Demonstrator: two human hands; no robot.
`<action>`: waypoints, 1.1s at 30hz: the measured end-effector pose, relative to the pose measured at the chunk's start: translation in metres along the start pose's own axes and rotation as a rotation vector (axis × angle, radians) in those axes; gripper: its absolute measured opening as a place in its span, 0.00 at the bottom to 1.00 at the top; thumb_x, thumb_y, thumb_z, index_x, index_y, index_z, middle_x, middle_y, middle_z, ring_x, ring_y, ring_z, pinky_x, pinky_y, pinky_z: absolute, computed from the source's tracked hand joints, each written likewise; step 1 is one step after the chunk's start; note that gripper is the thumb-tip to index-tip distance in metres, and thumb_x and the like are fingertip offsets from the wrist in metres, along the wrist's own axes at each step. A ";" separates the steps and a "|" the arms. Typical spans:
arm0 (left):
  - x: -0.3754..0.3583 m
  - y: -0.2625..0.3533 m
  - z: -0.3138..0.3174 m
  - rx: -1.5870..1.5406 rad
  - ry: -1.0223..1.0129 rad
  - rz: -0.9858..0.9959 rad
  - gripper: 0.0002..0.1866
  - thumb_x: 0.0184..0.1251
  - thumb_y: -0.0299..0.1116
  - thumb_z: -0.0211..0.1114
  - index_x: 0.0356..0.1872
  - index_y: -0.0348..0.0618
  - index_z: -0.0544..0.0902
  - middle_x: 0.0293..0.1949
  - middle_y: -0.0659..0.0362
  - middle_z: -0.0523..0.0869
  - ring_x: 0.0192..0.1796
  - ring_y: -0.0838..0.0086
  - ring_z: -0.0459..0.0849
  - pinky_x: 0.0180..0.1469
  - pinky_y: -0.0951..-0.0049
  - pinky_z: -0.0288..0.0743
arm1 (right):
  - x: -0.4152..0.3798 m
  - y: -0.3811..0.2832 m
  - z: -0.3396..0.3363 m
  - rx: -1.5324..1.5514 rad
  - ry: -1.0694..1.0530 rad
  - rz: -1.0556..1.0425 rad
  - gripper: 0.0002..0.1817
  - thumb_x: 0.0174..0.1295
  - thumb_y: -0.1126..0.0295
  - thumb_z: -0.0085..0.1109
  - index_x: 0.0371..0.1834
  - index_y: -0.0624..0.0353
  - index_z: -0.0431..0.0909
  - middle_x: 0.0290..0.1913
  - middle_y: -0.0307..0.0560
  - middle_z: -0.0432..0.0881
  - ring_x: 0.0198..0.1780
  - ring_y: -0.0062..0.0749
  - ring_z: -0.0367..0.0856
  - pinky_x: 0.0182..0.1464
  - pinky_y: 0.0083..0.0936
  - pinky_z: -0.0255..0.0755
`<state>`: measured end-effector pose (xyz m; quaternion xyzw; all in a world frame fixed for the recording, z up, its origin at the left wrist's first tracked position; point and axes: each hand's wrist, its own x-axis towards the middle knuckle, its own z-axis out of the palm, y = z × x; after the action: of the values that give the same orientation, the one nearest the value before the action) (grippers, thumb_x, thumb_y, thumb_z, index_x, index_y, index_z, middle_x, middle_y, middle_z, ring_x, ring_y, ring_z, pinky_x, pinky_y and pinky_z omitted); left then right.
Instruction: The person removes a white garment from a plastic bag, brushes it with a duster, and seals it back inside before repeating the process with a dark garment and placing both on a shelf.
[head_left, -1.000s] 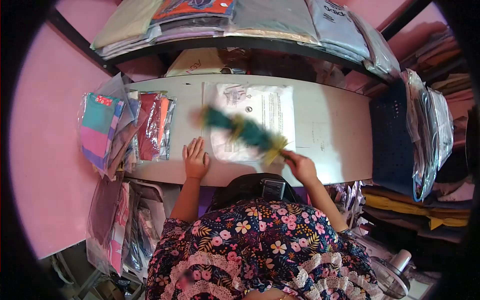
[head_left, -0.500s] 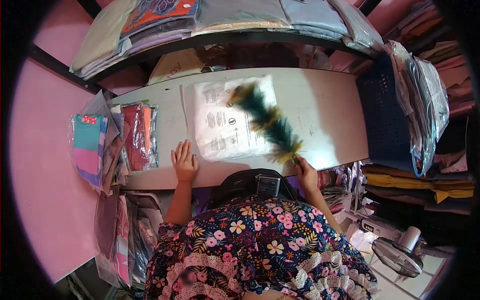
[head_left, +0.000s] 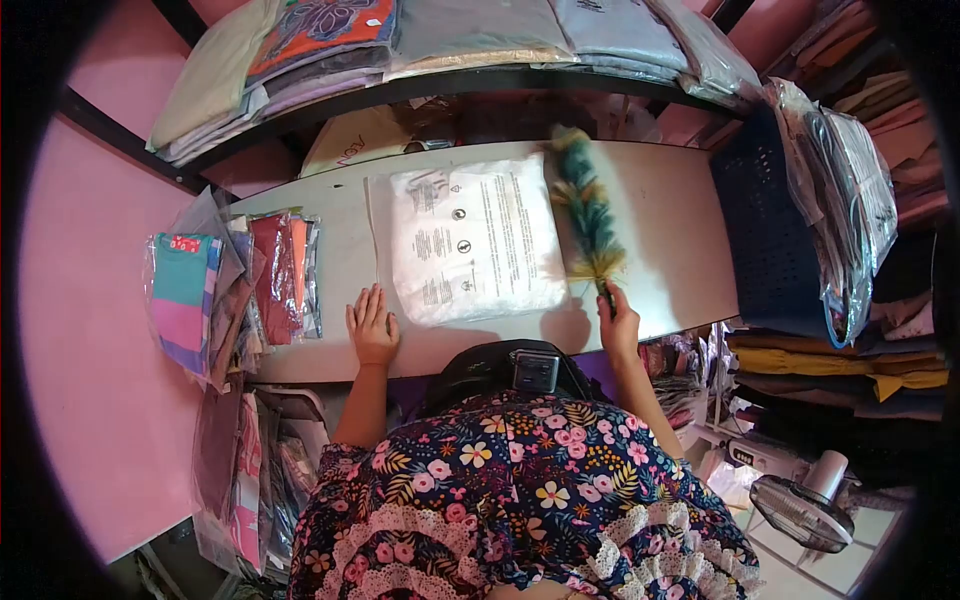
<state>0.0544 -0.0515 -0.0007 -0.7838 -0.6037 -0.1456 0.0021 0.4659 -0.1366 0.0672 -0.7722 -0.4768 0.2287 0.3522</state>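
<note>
A green and yellow feather duster [head_left: 588,215] stands out from my right hand [head_left: 618,318], which is wrapped round its dark handle. The duster's head is just right of a white plastic-wrapped package [head_left: 475,240] printed with text and symbols. That package lies flat on the white table [head_left: 670,220]. My left hand [head_left: 371,325] rests on the table left of the package's lower corner, fingers spread, with nothing in it.
Bagged folded clothes [head_left: 275,275] lie at the table's left end. A blue basket [head_left: 765,230] with bagged garments stands at the right. A shelf [head_left: 450,85] of packed clothes spans the back. A fan [head_left: 800,510] is at the lower right.
The feather duster has swung right, from over the package to beside it, and now points toward the back. My right hand has moved slightly right and up. My left hand has barely moved.
</note>
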 end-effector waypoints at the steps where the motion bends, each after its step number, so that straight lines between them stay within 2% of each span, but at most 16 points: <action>1: 0.001 -0.001 0.001 0.002 0.005 0.001 0.28 0.57 0.34 0.53 0.63 0.45 0.69 0.66 0.61 0.67 0.70 0.66 0.61 0.70 0.53 0.44 | 0.001 -0.004 0.002 0.018 -0.053 -0.074 0.17 0.60 0.73 0.55 0.53 0.58 0.73 0.40 0.59 0.81 0.42 0.51 0.81 0.43 0.34 0.75; 2: 0.001 -0.001 0.003 -0.001 0.021 0.011 0.27 0.57 0.35 0.53 0.62 0.45 0.70 0.66 0.61 0.67 0.69 0.66 0.61 0.70 0.52 0.45 | 0.000 -0.008 0.003 -0.014 -0.090 -0.343 0.18 0.59 0.71 0.55 0.54 0.54 0.73 0.41 0.58 0.81 0.41 0.51 0.81 0.42 0.36 0.75; 3: -0.001 -0.003 0.004 -0.003 0.035 0.018 0.27 0.57 0.36 0.54 0.61 0.45 0.71 0.66 0.61 0.67 0.69 0.66 0.61 0.70 0.51 0.46 | -0.003 -0.012 0.001 -0.098 -0.248 -0.399 0.18 0.59 0.68 0.56 0.54 0.51 0.74 0.41 0.56 0.81 0.39 0.51 0.81 0.40 0.39 0.75; 5: 0.001 0.000 0.001 -0.005 0.029 0.005 0.27 0.57 0.36 0.54 0.61 0.46 0.71 0.66 0.61 0.68 0.69 0.66 0.61 0.70 0.51 0.46 | 0.001 -0.034 -0.005 -0.390 -0.385 -0.222 0.18 0.59 0.67 0.56 0.54 0.48 0.74 0.38 0.55 0.82 0.37 0.52 0.81 0.38 0.40 0.75; 8: 0.001 0.001 0.002 -0.006 0.021 -0.011 0.27 0.57 0.36 0.54 0.61 0.46 0.71 0.65 0.62 0.68 0.69 0.66 0.62 0.70 0.52 0.46 | 0.022 -0.027 0.010 -0.152 -0.058 -0.169 0.16 0.59 0.69 0.54 0.52 0.51 0.74 0.35 0.57 0.82 0.37 0.53 0.81 0.37 0.41 0.74; 11: 0.000 0.003 0.001 -0.012 0.040 -0.007 0.27 0.57 0.36 0.54 0.60 0.45 0.72 0.65 0.62 0.68 0.68 0.66 0.62 0.70 0.51 0.47 | 0.024 -0.044 0.019 -0.137 -0.138 -0.182 0.16 0.59 0.70 0.54 0.52 0.52 0.74 0.36 0.57 0.82 0.38 0.53 0.80 0.38 0.40 0.74; 13: 0.000 0.001 0.002 -0.019 0.055 0.000 0.26 0.57 0.36 0.54 0.60 0.45 0.72 0.64 0.62 0.69 0.68 0.66 0.63 0.69 0.51 0.47 | 0.015 -0.045 0.027 -0.104 -0.378 -0.460 0.18 0.59 0.65 0.55 0.55 0.48 0.74 0.38 0.54 0.82 0.39 0.51 0.81 0.42 0.40 0.74; 15: -0.004 -0.004 0.009 0.027 -0.044 -0.045 0.26 0.57 0.36 0.54 0.59 0.45 0.73 0.64 0.61 0.70 0.68 0.65 0.63 0.69 0.51 0.47 | 0.008 -0.057 0.025 -0.273 -0.653 -0.488 0.19 0.59 0.62 0.56 0.55 0.44 0.74 0.38 0.53 0.82 0.39 0.49 0.81 0.42 0.40 0.74; 16: 0.006 0.008 -0.013 0.172 -0.452 -0.179 0.25 0.57 0.36 0.54 0.59 0.44 0.73 0.64 0.61 0.70 0.67 0.65 0.64 0.69 0.50 0.48 | 0.012 -0.061 0.024 -0.318 -0.635 -0.507 0.18 0.59 0.61 0.55 0.54 0.43 0.74 0.36 0.53 0.82 0.36 0.50 0.81 0.39 0.40 0.74; 17: 0.006 0.008 -0.009 0.171 -0.455 -0.190 0.25 0.57 0.36 0.54 0.59 0.44 0.73 0.64 0.61 0.70 0.67 0.65 0.64 0.69 0.50 0.48 | 0.017 -0.061 0.027 -0.320 -0.645 -0.513 0.18 0.59 0.61 0.55 0.54 0.43 0.74 0.36 0.53 0.82 0.36 0.50 0.81 0.39 0.40 0.74; 19: 0.003 0.010 -0.005 -0.007 0.061 -0.009 0.27 0.55 0.34 0.56 0.60 0.44 0.72 0.64 0.60 0.70 0.67 0.66 0.65 0.69 0.52 0.49 | 0.031 -0.062 0.033 -0.254 -0.363 -0.373 0.18 0.59 0.62 0.55 0.54 0.44 0.74 0.32 0.54 0.82 0.34 0.51 0.81 0.36 0.41 0.74; 21: 0.002 0.011 -0.004 -0.010 0.058 -0.025 0.26 0.56 0.34 0.55 0.60 0.44 0.72 0.64 0.61 0.70 0.67 0.67 0.64 0.69 0.53 0.49 | 0.039 -0.068 0.038 -0.270 -0.300 -0.297 0.18 0.59 0.63 0.55 0.54 0.45 0.74 0.31 0.55 0.82 0.32 0.53 0.80 0.34 0.42 0.74; 23: 0.003 0.012 -0.004 -0.031 0.048 -0.029 0.26 0.57 0.34 0.55 0.60 0.44 0.72 0.64 0.60 0.70 0.67 0.67 0.64 0.69 0.53 0.49 | 0.043 -0.071 0.045 -0.198 -0.342 -0.414 0.18 0.59 0.64 0.55 0.55 0.45 0.74 0.32 0.56 0.82 0.33 0.52 0.80 0.35 0.43 0.74; 27: 0.003 0.011 -0.003 -0.033 0.032 -0.047 0.26 0.57 0.34 0.54 0.60 0.44 0.72 0.63 0.60 0.70 0.67 0.67 0.64 0.69 0.53 0.48 | 0.037 -0.086 0.037 -0.341 -0.744 -0.571 0.19 0.59 0.61 0.55 0.55 0.40 0.74 0.32 0.55 0.82 0.34 0.51 0.80 0.38 0.44 0.74; 29: 0.004 0.013 -0.006 -0.054 0.060 -0.020 0.26 0.58 0.34 0.54 0.60 0.44 0.72 0.63 0.59 0.70 0.68 0.66 0.64 0.69 0.52 0.48 | 0.045 -0.087 0.036 -0.398 -0.661 -0.396 0.18 0.59 0.60 0.55 0.55 0.38 0.74 0.30 0.54 0.81 0.33 0.52 0.80 0.36 0.44 0.74; 33: 0.004 0.010 -0.005 -0.072 0.077 -0.030 0.25 0.57 0.33 0.54 0.59 0.44 0.73 0.63 0.59 0.70 0.68 0.66 0.64 0.69 0.52 0.48 | 0.055 -0.078 0.049 -0.239 -0.211 -0.203 0.18 0.59 0.63 0.56 0.54 0.44 0.74 0.31 0.61 0.81 0.34 0.55 0.80 0.36 0.45 0.73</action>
<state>0.0641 -0.0512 0.0066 -0.7679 -0.6094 -0.1975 -0.0051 0.4112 -0.0476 0.0941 -0.7282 -0.6103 0.2134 0.2275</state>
